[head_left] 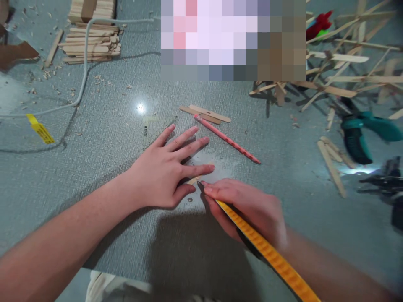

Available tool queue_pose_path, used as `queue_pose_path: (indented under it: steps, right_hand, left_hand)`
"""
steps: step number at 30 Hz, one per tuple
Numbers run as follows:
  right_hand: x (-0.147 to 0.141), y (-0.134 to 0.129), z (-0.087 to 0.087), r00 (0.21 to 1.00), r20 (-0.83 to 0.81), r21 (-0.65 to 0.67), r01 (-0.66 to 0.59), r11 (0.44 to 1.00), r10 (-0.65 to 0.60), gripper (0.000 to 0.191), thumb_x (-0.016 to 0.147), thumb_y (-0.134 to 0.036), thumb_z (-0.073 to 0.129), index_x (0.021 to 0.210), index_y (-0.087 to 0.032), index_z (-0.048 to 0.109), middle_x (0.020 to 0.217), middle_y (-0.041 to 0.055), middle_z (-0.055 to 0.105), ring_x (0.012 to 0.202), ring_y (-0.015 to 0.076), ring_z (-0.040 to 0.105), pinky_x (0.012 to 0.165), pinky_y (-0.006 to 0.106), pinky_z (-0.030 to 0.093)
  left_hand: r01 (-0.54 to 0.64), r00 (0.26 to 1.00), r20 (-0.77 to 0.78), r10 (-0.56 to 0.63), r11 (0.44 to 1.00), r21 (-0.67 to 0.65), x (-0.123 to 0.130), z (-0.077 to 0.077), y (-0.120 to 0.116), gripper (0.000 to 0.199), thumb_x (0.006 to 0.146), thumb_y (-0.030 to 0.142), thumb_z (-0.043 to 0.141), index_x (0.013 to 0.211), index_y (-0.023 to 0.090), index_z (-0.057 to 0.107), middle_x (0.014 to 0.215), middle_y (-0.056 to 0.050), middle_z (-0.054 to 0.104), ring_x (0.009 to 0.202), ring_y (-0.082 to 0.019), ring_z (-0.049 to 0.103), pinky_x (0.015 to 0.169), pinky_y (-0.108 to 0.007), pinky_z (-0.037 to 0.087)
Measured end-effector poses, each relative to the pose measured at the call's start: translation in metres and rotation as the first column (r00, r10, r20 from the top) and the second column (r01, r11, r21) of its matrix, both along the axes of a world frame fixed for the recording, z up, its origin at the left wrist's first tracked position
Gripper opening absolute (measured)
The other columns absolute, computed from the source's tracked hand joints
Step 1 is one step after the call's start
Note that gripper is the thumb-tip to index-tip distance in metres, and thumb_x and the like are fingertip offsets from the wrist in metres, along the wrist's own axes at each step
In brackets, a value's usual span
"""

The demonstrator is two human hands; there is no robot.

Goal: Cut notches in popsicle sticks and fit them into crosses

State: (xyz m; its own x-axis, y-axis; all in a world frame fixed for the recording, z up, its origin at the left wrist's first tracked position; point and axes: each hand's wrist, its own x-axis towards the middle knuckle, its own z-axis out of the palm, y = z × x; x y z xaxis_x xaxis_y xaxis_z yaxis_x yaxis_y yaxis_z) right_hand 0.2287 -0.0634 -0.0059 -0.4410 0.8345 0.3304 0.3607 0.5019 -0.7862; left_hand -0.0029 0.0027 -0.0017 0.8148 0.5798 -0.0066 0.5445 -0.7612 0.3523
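Observation:
My left hand [162, 170] lies flat on the grey textured table with its fingers spread. Between its thumb and index finger shows a small piece of wooden craft stick [194, 179], mostly hidden under the hand. In my right hand [242, 205] is a long tool with a ribbed yellow handle [267, 256] and a dark pointed tip. That tip is at the wood piece, close to my left thumb and index finger; whether it touches cannot be made out. Beyond my left fingertips are a red pencil [228, 139] and two craft sticks [210, 113].
Craft sticks [92, 44] are stacked at the far left, near a white cable [83, 79] with a yellow tag [40, 129]. At right stand a stick framework [343, 79], teal-handled pliers [357, 134] and loose sticks [332, 167]. Wood chips are scattered about. A pixelated patch covers the top middle.

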Motion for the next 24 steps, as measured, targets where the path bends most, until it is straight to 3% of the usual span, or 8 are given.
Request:
queue_pose_path:
  steps: [11,16,24]
  right_hand:
    - [-0.001,0.010,0.004,0.994,0.073,0.067,0.075,0.995,-0.080,0.028,0.091,-0.005,0.065,0.109,-0.027,0.067,0.086,0.0014,0.081,0.074,0.0201,0.081,0.069,0.028,0.068]
    - [-0.001,0.012,0.004,0.993,0.075,0.034,0.089,0.995,-0.092,0.027,0.090,-0.007,0.066,0.106,-0.029,0.066,0.086,0.0026,0.082,0.075,0.0217,0.081,0.073,0.032,0.070]
    - [-0.002,0.012,0.002,0.996,0.079,0.027,0.028,0.999,-0.030,0.031,0.088,-0.004,0.064,0.108,-0.028,0.065,0.086,0.0022,0.081,0.072,0.0194,0.080,0.074,0.031,0.070]
  left_hand:
    - [0.000,1.000,0.002,0.000,1.000,0.000,-0.003,0.000,0.003,0.057,0.098,0.053,0.064,0.152,0.037,0.055,0.173,-0.007,0.034,0.163,-0.036,0.024,0.130,-0.066,0.015]
    - [0.001,1.000,0.016,-0.001,1.000,-0.011,-0.003,-0.002,0.003,0.064,0.094,0.056,0.067,0.153,0.036,0.054,0.173,-0.008,0.032,0.163,-0.037,0.023,0.130,-0.066,0.015]
    - [0.008,1.000,0.023,-0.009,1.000,0.010,-0.003,-0.005,0.003,0.063,0.095,0.058,0.064,0.153,0.035,0.054,0.173,-0.008,0.033,0.162,-0.037,0.024,0.130,-0.067,0.014]
